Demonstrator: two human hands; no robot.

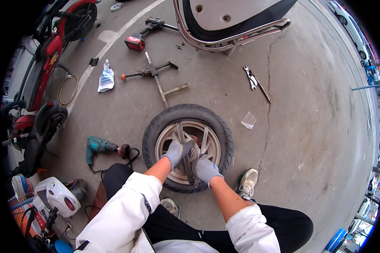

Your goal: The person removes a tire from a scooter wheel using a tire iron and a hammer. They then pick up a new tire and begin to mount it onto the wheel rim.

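Note:
A scooter wheel lies flat on the ground in front of me, its black tyre [157,125] around a bronze-coloured spoked rim [213,142]. Two flat metal bars, which look like tyre levers, cross the rim: a left bar [180,131] and a right bar [204,137]. My left hand [178,152], in a grey glove, is closed around the left bar beside the hub. Gloved the same way, my right hand [207,169] is closed at the lower part of the right bar, its fingertips partly hidden. A metal tool with crossed arms [154,75] extends from the tyre's far edge.
A teal corded drill [101,145] lies left of the wheel. Farther off are a white-blue pouch [106,78], a cordless impact wrench [150,31] and a seat with metal rails [236,38]. Spanners [252,80] and a plastic scrap [248,120] lie right. Red scooters [50,55] stand left.

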